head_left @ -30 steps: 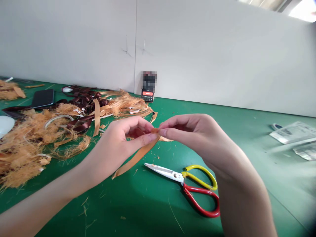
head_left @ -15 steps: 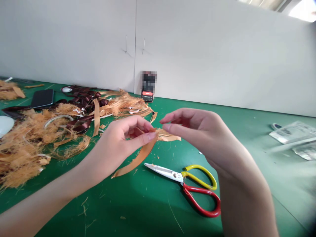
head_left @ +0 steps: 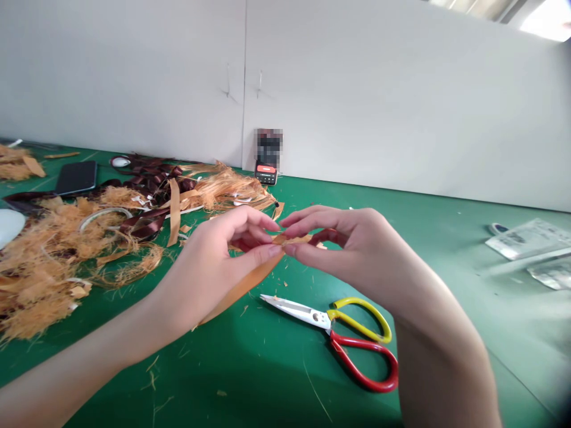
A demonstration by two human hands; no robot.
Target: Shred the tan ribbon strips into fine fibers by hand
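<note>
A tan ribbon strip (head_left: 243,286) slants down from my left hand (head_left: 203,264), its upper end pinched between thumb and fingers. My right hand (head_left: 363,252) meets it fingertip to fingertip, its thumb and fingers closed about the same ribbon end. Part of that end is hidden by the fingers. Below the hands, scissors (head_left: 303,311) with one yellow and one red handle lie on the green table, blades slightly apart or shut, I cannot tell.
To the left spreads a heap of frayed tan fibres (head_left: 40,261) with dark brown ribbon (head_left: 149,223). A dark phone (head_left: 77,178) lies behind it. Another phone (head_left: 266,172) leans on the white wall (head_left: 379,101). Clear plastic packets (head_left: 530,239) rest at the right.
My right hand has moved left and slightly down, bringing its fingertips to the ribbon end. My left hand still holds the ribbon, whose hanging part has swung closer under the hand.
</note>
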